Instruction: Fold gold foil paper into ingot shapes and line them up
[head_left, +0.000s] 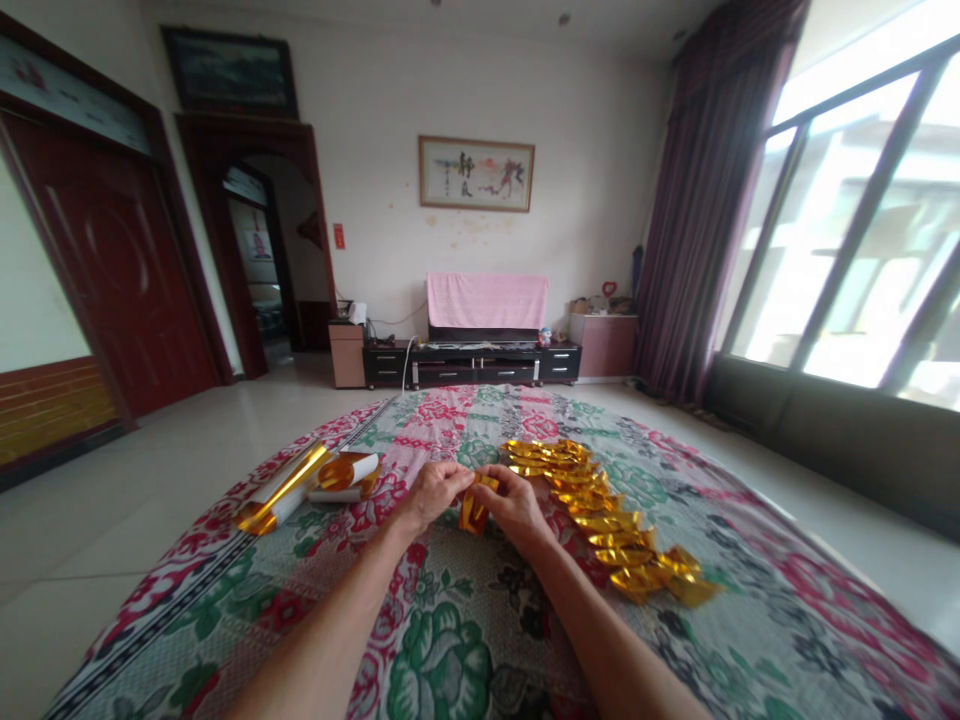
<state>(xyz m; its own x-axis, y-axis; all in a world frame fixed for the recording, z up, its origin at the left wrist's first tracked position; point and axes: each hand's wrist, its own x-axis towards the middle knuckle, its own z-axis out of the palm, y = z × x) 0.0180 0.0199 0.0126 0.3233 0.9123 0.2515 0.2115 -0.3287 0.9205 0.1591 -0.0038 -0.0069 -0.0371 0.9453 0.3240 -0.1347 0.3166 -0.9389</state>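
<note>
So we've got a small gold foil piece up between our hands, over the middle of the patterned cloth, and both hands are on it: our left hand has thumb and fingers pinched together at its top edge, and our right hand is closed on the same end from the other side. The exact fingertip contact is partly hidden, so we can't tell how hard either one is squeezing. Our worry is the foil itself, since it looks thin and springy; if we pull our hands apart unevenly it could tear near the pinch, and if one side lets go early the fold could pop loose. Also, the row of shaped gold pieces runs just beside our right forearm, so a careless elbow swing could knock or flatten a few. Over on the left, the curled gold-and-white sheets lie loose, and we reckon a tug on the cloth could set them rolling
</note>
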